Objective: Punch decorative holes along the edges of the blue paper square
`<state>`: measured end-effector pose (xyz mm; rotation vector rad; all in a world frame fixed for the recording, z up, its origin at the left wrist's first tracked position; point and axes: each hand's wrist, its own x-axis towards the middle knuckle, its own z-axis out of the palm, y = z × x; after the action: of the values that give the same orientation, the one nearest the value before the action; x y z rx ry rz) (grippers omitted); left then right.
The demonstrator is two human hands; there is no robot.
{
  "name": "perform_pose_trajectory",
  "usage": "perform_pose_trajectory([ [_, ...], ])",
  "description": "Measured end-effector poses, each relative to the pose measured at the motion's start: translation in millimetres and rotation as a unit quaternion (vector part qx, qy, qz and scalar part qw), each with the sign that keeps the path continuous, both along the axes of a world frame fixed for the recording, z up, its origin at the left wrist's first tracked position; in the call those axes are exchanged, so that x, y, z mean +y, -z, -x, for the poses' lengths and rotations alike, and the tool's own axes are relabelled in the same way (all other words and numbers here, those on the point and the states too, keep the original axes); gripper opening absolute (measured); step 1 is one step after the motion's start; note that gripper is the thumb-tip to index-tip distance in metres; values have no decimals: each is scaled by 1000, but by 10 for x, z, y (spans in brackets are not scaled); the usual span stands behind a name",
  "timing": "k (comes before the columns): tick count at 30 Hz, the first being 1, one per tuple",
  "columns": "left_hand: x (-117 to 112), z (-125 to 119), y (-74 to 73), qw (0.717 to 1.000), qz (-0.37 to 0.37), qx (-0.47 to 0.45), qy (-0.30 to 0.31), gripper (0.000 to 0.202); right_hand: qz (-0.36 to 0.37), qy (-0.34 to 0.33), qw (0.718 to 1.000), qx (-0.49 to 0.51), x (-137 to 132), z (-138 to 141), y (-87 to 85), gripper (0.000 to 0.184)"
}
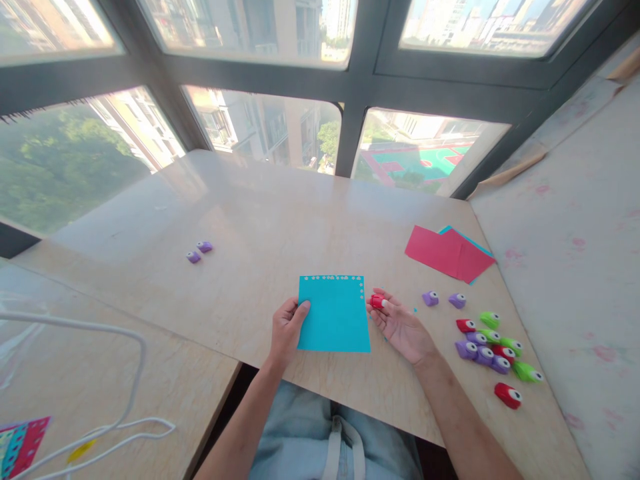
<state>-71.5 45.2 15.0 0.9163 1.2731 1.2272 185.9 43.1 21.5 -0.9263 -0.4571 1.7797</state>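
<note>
A square sheet of blue paper [334,317] is held up over the table's front part, with a row of small punched holes along its top edge and a few down the upper right edge. My left hand [289,327] pinches it at the left edge, thumb on top. Just off the right edge, my right hand [400,327] is turned palm up, fingers curled round a small red craft punch [377,302] with a white button. The punch sits beside the paper; whether it touches the edge I cannot tell.
Several purple, green and red craft punches [484,357] cluster at the right. Two purple punches [199,251] lie far left. Red and blue paper sheets [450,253] rest near the wall. A white cable [135,373] loops at lower left. Windows edge the pale table [280,220].
</note>
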Motion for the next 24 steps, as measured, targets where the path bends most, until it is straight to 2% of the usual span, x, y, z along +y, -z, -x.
perform_pose_trajectory([
  [4,1,1,3,1000,0,6,3,35,13,-3,1000,15,-8,3,-1,37],
  [11,9,2,20,1000,-1,24,-1,33,14,-11,1000,-16,-20,78,13,23],
  [24,9,6,53,1000,-5,26,4,34,21,-15,999,-35,-49,122,-47,27],
])
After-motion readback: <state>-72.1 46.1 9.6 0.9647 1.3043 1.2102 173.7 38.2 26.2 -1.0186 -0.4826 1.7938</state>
